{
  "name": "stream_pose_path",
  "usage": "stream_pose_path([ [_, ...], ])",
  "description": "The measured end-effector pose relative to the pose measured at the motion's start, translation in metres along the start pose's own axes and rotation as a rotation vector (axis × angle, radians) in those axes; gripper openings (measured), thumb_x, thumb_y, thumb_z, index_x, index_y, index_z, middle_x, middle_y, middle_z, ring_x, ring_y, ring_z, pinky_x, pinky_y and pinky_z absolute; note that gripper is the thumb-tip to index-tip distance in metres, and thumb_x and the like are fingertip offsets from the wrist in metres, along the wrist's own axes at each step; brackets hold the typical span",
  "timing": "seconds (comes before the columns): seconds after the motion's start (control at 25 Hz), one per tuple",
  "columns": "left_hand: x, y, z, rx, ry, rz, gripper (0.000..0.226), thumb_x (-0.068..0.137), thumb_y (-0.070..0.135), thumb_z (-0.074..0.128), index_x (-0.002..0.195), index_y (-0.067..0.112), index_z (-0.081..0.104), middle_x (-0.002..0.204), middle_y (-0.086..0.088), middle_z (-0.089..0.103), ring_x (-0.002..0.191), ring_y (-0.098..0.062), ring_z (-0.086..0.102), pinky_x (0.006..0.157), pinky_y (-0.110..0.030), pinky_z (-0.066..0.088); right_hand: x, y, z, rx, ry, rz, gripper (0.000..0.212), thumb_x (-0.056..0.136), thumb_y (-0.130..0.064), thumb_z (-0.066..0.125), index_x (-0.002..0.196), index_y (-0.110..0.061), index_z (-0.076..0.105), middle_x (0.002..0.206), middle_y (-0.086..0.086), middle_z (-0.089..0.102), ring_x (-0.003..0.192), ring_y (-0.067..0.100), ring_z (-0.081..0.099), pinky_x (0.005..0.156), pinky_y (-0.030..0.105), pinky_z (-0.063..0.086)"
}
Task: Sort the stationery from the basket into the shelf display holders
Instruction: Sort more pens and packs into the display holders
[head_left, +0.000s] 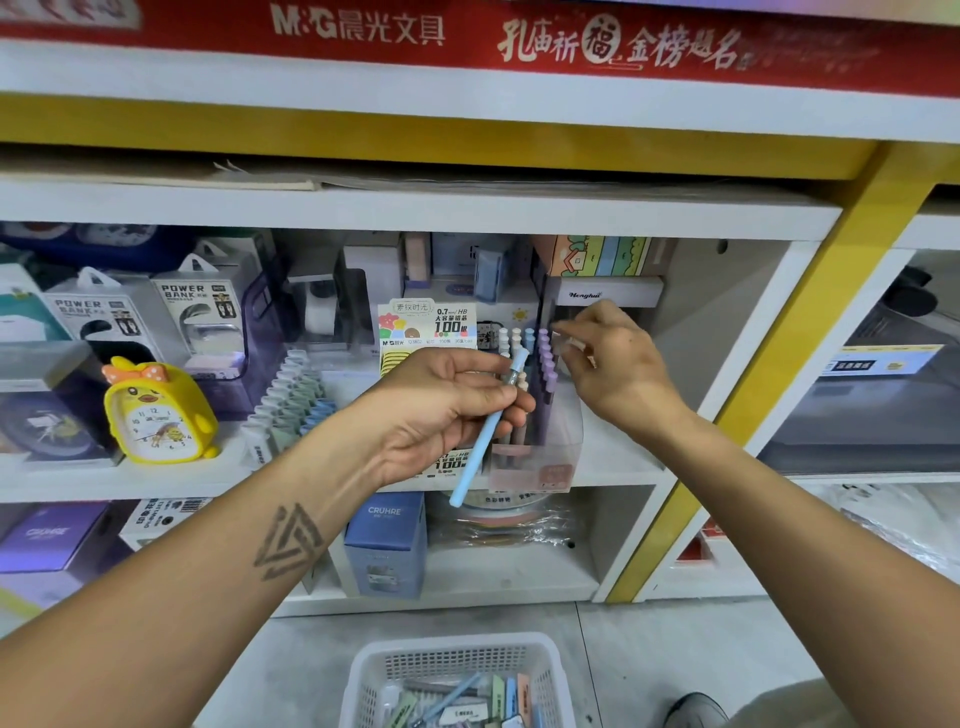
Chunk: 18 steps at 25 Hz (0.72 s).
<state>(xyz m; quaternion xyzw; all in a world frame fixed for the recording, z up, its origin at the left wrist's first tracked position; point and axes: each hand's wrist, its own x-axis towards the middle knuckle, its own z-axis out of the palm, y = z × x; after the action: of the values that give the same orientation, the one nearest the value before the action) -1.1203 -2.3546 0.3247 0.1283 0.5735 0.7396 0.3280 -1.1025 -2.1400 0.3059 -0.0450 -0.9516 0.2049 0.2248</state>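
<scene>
Nearest, on the floor at the bottom of the view: white basket (363, 670), still holding a loose mix of pens and pastel erasers, so sorting judged well short of finished.

Above it, both forearms raised toward the shelf (613, 462). Left hand (441, 410) palm-up, fingers and thumb curled around a light-blue pen (485, 441), gripped near its upper third; barrel slanting down and to the left, clicker end up by the display, lower end hanging free in front of the shelf edge. Right hand (608, 358) at the top of the clear pen holder (550, 431), thumb and forefinger pinched together just beside the purple pen caps; too blurred to say whether anything sits between those fingertips.

Further back: holder standing on the middle shelf, filled with rows of pastel pens, white, blue and purple, upright. Lead-refill card (427, 325) just left of it, eraser rack (291, 400) beyond that, yellow duck alarm clock (156, 410) and power bank boxes (197, 306) well to the left.

Step in hand, by judgement: slotting pens into the holder by colour. Next: turn the blue pen upright, tip down, line it up over a free slot in the blue row, lower without knocking neighbouring caps.
</scene>
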Motion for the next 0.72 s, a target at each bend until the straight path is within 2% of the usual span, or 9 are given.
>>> stream_pose_path([
  [0.04,0.001,0.0,0.0,0.0,0.003,0.014,0.038,0.086,-0.01,0.062,0.123,-0.004,0.054,0.101,-0.03,0.07,0.076,-0.026,0.07,0.071,-0.03,0.06,-0.001,-0.007,-0.005,0.23,0.018,0.024,0.024,0.1,-0.019,0.059,0.118,-0.012,0.073,0.104,0.002,0.064,0.092,0.017,0.059,0.08,0.031,0.049],
  [0.12,0.002,0.001,0.002,0.003,0.008,0.048,0.035,0.085,-0.009,0.064,0.118,-0.003,0.055,0.098,-0.03,0.07,0.075,-0.027,0.071,0.071,-0.03,0.06,-0.005,-0.022,-0.014,0.774,-0.107,0.107,0.018,0.095,-0.021,0.068,0.104,-0.008,0.076,0.083,0.005,0.071,0.069,0.016,0.062,0.061,0.026,0.048],
  [0.16,0.002,0.001,0.004,0.002,0.009,0.068,0.033,0.084,-0.009,0.065,0.116,-0.003,0.056,0.096,-0.029,0.071,0.074,-0.027,0.071,0.071,-0.031,0.06,-0.007,-0.027,-0.017,0.926,-0.18,0.123,0.019,0.091,-0.02,0.072,0.102,-0.005,0.076,0.075,0.009,0.07,0.062,0.018,0.061,0.056,0.025,0.046],
  [0.28,0.005,0.001,0.011,0.029,0.037,0.153,0.023,0.087,-0.003,0.065,0.109,-0.004,0.06,0.094,-0.027,0.071,0.079,-0.032,0.071,0.077,-0.036,0.061,-0.01,-0.034,-0.024,1.025,-0.186,0.121,0.019,0.089,-0.006,0.07,0.104,0.005,0.071,0.07,0.014,0.067,0.057,0.018,0.058,0.055,0.026,0.045],
  [0.36,0.009,0.001,0.01,0.353,0.169,0.296,0.017,0.094,0.007,0.061,0.11,0.002,0.065,0.102,-0.018,0.073,0.093,-0.027,0.07,0.09,-0.034,0.056,-0.005,-0.029,-0.033,0.998,-0.021,0.14,0.014,0.092,0.0,0.066,0.104,0.004,0.072,0.073,0.012,0.068,0.056,0.016,0.057,0.054,0.023,0.046],
  [0.44,0.011,0.0,0.003,0.896,0.271,0.451,0.025,0.098,0.018,0.055,0.12,0.013,0.066,0.122,-0.001,0.067,0.114,-0.014,0.06,0.101,-0.02,0.042,-0.002,-0.02,-0.041,0.841,0.133,0.124,0.012,0.093,-0.001,0.066,0.101,-0.003,0.074,0.078,0.008,0.07,0.059,0.013,0.058,0.059,0.024,0.051],
  [0.52,0.012,-0.003,-0.005,1.225,0.201,0.516,0.035,0.1,0.023,0.049,0.134,0.017,0.058,0.145,0.005,0.049,0.132,-0.01,0.042,0.102,-0.009,0.026,-0.002,-0.014,-0.038,0.646,0.167,0.052,0.012,0.094,-0.005,0.067,0.103,-0.008,0.073,0.084,0.005,0.071,0.069,0.012,0.063,0.07,0.025,0.055],
  [0.6,0.014,-0.011,-0.01,1.393,0.087,0.518,0.044,0.102,0.026,0.043,0.145,0.018,0.045,0.157,0.006,0.031,0.144,-0.01,0.025,0.108,-0.008,0.012,-0.006,-0.014,-0.027,0.446,0.123,-0.05,0.015,0.095,-0.011,0.066,0.109,-0.01,0.073,0.092,0.002,0.073,0.082,0.015,0.068,0.081,0.028,0.056],
  [0.72,0.017,-0.021,-0.012,1.543,-0.013,0.516,0.05,0.104,0.028,0.037,0.152,0.016,0.031,0.162,0.002,0.018,0.148,-0.012,0.014,0.112,-0.012,0.004,-0.01,-0.012,-0.009,0.187,0.065,-0.203,0.016,0.096,-0.014,0.064,0.111,-0.012,0.071,0.092,0.005,0.074,0.084,0.023,0.069,0.079,0.036,0.056],
])
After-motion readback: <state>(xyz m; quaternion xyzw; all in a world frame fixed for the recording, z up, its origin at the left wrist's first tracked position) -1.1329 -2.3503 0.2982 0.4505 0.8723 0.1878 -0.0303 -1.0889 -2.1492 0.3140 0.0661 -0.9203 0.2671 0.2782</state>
